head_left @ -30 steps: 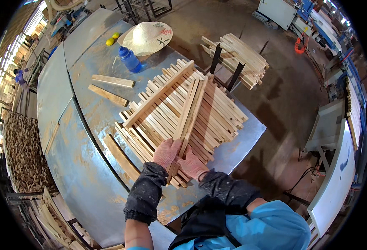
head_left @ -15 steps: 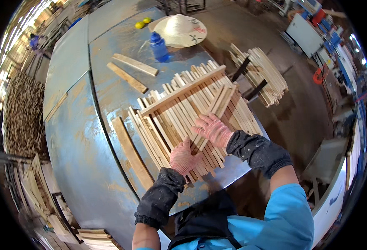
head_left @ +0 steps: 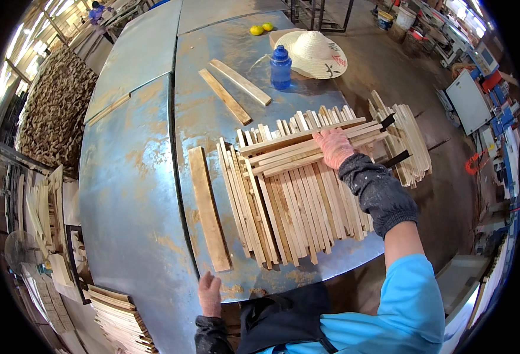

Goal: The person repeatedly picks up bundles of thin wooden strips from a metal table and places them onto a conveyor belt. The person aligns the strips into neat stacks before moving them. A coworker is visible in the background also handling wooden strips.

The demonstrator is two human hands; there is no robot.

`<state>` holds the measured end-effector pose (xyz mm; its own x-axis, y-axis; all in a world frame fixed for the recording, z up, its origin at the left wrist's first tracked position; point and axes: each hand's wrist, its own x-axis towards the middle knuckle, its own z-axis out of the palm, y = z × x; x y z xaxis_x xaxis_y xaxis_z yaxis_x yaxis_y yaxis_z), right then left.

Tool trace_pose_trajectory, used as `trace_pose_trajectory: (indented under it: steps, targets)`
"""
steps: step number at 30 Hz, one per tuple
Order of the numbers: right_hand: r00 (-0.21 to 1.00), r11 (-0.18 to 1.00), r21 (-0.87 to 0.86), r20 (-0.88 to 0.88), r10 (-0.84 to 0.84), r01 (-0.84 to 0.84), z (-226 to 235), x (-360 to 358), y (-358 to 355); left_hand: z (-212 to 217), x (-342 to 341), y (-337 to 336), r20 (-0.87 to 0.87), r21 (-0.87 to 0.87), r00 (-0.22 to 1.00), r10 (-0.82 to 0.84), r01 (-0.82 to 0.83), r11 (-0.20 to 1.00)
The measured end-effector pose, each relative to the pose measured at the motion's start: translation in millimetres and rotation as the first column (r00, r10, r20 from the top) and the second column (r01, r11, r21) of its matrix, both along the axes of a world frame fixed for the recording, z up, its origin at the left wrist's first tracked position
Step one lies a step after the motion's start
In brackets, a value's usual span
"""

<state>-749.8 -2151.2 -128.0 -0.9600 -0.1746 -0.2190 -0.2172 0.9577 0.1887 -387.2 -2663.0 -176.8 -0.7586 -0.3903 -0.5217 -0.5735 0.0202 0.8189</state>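
Note:
A bed of thin wooden slats (head_left: 295, 203) lies side by side on the blue metal table (head_left: 136, 194). A few longer slats (head_left: 289, 150) lie crosswise on top of it. My right hand (head_left: 335, 147), in a pink glove with a dark sleeve, presses on the right part of those crosswise slats, fingers closed over them. My left hand (head_left: 209, 294), also gloved, rests on the table's near edge, just below the end of a single wide plank (head_left: 208, 207), and holds nothing.
Two loose planks (head_left: 234, 89), a blue bottle (head_left: 280, 66), a straw hat (head_left: 313, 53) and two yellow fruits (head_left: 261, 28) sit at the table's far end. Another slat stack (head_left: 404, 141) stands on a stand to the right. More wood (head_left: 118, 318) is piled at lower left.
My right hand has reached from the near part of the slat bed to the crosswise slats at its far side. My left hand has drawn back to the table's near edge.

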Motion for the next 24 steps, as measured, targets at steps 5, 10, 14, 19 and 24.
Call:
trace_pose_trajectory:
  steps: [5,10,14,19,24]
  targets:
    - [1.000,0.992,-0.124,0.009,0.003,-0.002,-15,-8,-6,-30,74,38,0.219,0.118,0.975,-0.025,-0.001,0.993]
    - [0.996,0.994,-0.067,-0.029,0.081,-0.083,-14,-12,-20,-28,81,61,0.265,0.189,0.957,-0.122,0.073,0.979]
    - [0.985,0.993,-0.027,0.120,0.121,-0.119,13,-27,-38,-15,68,58,0.258,0.141,0.958,-0.121,0.086,0.986]
    - [0.950,0.997,-0.026,0.302,0.080,-0.076,12,-44,-40,-33,33,72,0.177,0.052,0.931,-0.320,0.316,0.947]
    - [0.973,0.974,-0.095,0.085,0.215,-0.207,-5,-51,-44,-21,-91,136,-0.003,-0.325,0.881,-0.473,0.447,0.834]
